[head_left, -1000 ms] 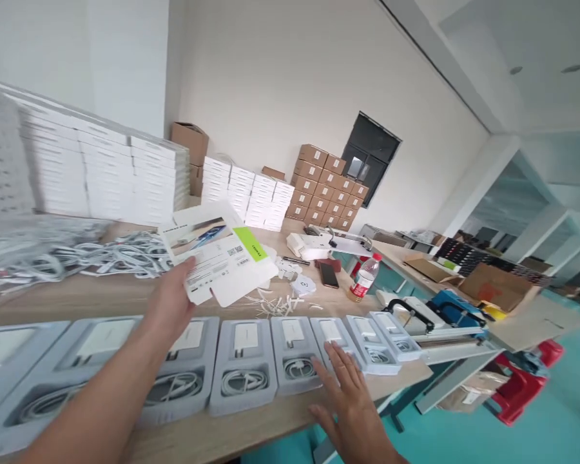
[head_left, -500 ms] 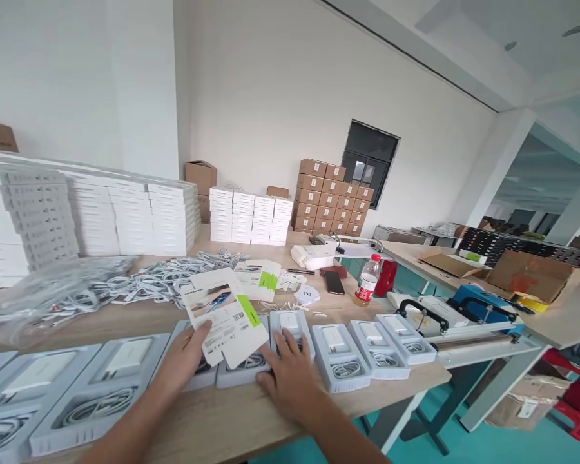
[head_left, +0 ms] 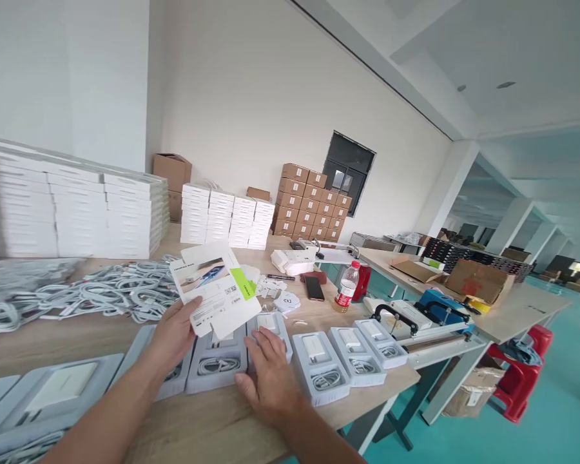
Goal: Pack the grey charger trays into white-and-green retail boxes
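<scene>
My left hand pinches the lower left edge of a flat printed cardboard piece, white with a charger picture and a green band. Below that card is a pale grey tray with a white charger and a coiled white cable. Fingers spread, my right hand rests over the neighbouring tray and covers much of it. To its right stand several more filled trays in a row. A heap of loose white cables lies behind my left hand.
Stacks of white boxes line the table's back. A phone, a drink bottle and small paper pieces lie past the trays. A sealing machine stands on the right. Brown cartons are piled by the wall.
The view has turned to the right, so things appear shifted left. My left hand has raised the printed card slightly, away from the trays. My right hand stays over the same tray.
</scene>
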The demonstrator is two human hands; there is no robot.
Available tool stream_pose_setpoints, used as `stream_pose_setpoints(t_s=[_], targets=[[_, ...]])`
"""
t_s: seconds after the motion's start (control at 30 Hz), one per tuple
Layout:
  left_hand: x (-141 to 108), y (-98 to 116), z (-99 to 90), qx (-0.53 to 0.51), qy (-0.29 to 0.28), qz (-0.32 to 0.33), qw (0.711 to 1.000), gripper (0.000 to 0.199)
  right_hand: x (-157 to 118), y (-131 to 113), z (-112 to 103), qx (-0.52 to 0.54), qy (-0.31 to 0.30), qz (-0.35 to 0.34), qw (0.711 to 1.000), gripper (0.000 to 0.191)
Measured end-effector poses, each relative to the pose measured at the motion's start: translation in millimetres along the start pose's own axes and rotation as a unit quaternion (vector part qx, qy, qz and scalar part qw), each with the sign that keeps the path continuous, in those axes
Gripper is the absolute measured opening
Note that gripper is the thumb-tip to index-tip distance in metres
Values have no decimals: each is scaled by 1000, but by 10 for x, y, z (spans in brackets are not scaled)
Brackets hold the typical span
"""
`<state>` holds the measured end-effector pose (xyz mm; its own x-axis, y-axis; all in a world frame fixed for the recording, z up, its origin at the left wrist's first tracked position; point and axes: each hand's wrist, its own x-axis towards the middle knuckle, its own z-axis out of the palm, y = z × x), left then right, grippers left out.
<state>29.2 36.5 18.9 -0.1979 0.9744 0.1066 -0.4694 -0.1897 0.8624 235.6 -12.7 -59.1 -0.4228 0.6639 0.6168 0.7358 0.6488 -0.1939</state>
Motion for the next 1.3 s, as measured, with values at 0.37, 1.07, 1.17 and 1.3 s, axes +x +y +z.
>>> stream_pose_setpoints(t_s=[0.37, 1.07, 1.17, 1.3], targets=[[-19, -29, -99, -70, 47, -108, 990, 42, -757, 497, -429, -217, 72, 37, 973, 52], [-151, -165, -185, -7, -88, -151, 985, 33, 1136, 322, 130, 465, 30, 167, 869, 49], [-165, -116, -199, -44, -133, -181, 974, 35, 1029, 279, 250, 592, 15, 204, 780, 46], [-116, -28, -212, -78, -114, -187, 973, 40, 776, 263, 192, 638, -99, 208, 735, 41]])
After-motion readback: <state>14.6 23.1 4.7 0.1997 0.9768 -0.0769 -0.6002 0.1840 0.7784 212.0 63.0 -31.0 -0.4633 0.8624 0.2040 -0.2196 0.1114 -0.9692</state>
